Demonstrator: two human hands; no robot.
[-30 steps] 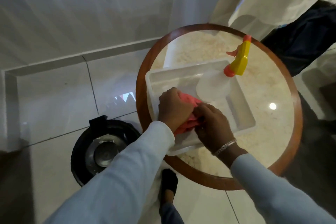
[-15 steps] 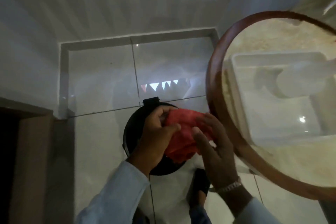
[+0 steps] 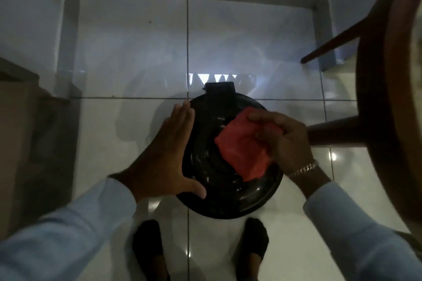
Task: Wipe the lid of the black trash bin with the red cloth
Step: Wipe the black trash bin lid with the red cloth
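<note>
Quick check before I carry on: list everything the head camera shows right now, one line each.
trash bin lid: one, glossy black, round, on the floor between both hands, hinge tab at its far edge
red cloth: one, red, bunched, lying on the lid's right half under the right hand
round table: one, dark wood rim, right edge of view, mostly cut off
table legs: two visible, dark wood, right of the bin
floor tiles: white, glossy, with dark grout lines
shoes: two, black, below the bin
bracelet: one, silver, right wrist
sleeves: two, light blue
left hand: open, flat along the lid's left rim
right hand: fingers gripping the cloth
</note>
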